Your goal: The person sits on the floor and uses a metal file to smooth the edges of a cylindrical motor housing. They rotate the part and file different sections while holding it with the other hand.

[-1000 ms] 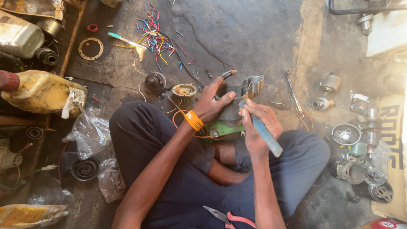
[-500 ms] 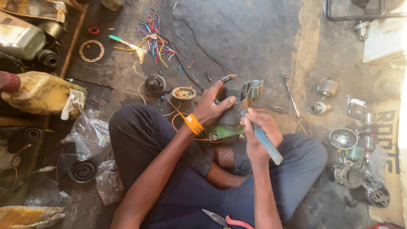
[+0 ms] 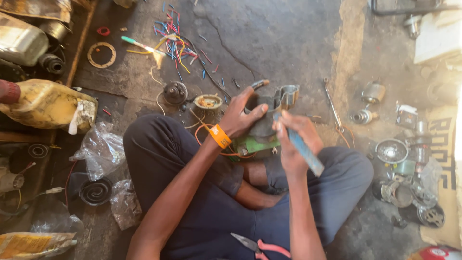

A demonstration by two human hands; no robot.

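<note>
The person is sitting cross-legged on the cracked concrete floor (image 3: 269,33), working over the lap. Largest nearby, a yellow plastic jug (image 3: 45,103) is lying on its side at the left edge, well apart from the hands, with a crumpled clear plastic bag (image 3: 98,149) just below it and a flat yellow packet (image 3: 33,243) lying in the bottom left corner. At the far right a tan sheet with large dark lettering (image 3: 440,154) is lying under a cluster of round metal parts (image 3: 392,150).

Between the knees, a grey metal housing (image 3: 267,123) is resting on a green part (image 3: 252,144). The left hand (image 3: 243,115), an orange wristband (image 3: 220,136) on its wrist, is clasping the housing from the left, fingers curled over its rim, grip tight. The right hand (image 3: 293,139) is clenching a blue-handled tool (image 3: 303,151), its upper end touching the housing just beside the left thumb.

Smaller still, pink-handled pliers (image 3: 257,245) are lying on the trousers near the bottom edge, and cut coloured wire ends (image 3: 180,43) are scattering across the floor above the hands.
</note>
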